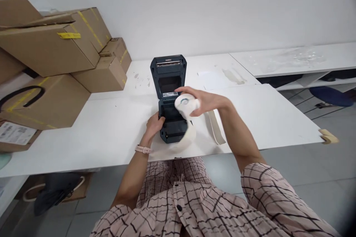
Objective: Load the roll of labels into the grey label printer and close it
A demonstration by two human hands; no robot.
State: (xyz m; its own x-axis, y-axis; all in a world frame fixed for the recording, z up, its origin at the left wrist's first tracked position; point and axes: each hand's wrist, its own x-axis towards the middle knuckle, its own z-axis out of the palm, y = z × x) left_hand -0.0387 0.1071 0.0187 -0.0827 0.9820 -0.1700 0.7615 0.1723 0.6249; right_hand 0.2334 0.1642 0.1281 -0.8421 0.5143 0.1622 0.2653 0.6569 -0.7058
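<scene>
The right hand (205, 100) grasps a white paper roll (189, 108) over the right part of an open, dark blue-black plastic printer (170, 114), hiding some of its bay. A loose, pale paper tail (190, 137) curls from the roll past the printer's front. The left hand (154, 123) grips the printer's left edge, thumb over the rim. Right of it, a long beige strip (215, 129) lies on the white worktop (256, 118); brown cardboard boxes with yellow tape (55, 44) crowd the left end, apart from the printer
</scene>
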